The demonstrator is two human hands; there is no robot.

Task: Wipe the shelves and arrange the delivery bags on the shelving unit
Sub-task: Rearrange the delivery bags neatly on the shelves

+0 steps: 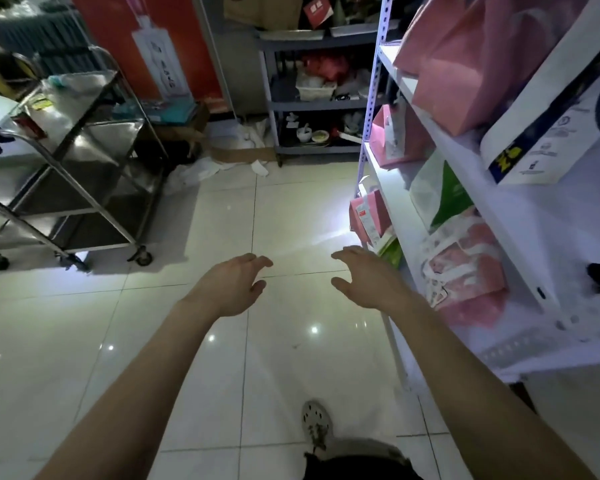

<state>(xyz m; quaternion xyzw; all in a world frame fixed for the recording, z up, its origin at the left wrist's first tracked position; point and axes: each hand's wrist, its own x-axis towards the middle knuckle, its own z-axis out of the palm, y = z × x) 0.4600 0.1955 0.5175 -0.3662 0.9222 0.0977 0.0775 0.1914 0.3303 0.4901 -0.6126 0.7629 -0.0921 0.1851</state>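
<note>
two hands reach out over the tiled floor [222,358], and neither has hold of anything. the left hand [234,284] is palm down, its fingers loosely spread and bent a little at the tips. the right hand [364,278] is held the same way, just beside the lower front of the white shelving unit [370,109]; whether it touches the unit cannot be told.

the delivery bags sit on that unit at the right. a large pink bag [447,74] is on the upper shelf, cut off by the top edge. a smaller pink bag [395,140] stands one shelf down. on the same shelf, nearer the camera, are a green and white bag [440,192] and a pink patterned bag [465,271] that is partly blurred. a low pink bag [368,216] at the bottom is half hidden behind the post. a white box [551,133] with blue and yellow print overhangs the upper shelf; its lettering is too small to read and its far end is out of the picture. the unit's near end is washed out by glare and smeared by the wide lens.

at the left stands a steel trolley [84,161], its left side cropped, and the things on its top tier are hard to make out. a grey rack [312,102] at the back holds dim clutter. one shoe [316,420] shows at the bottom.
</note>
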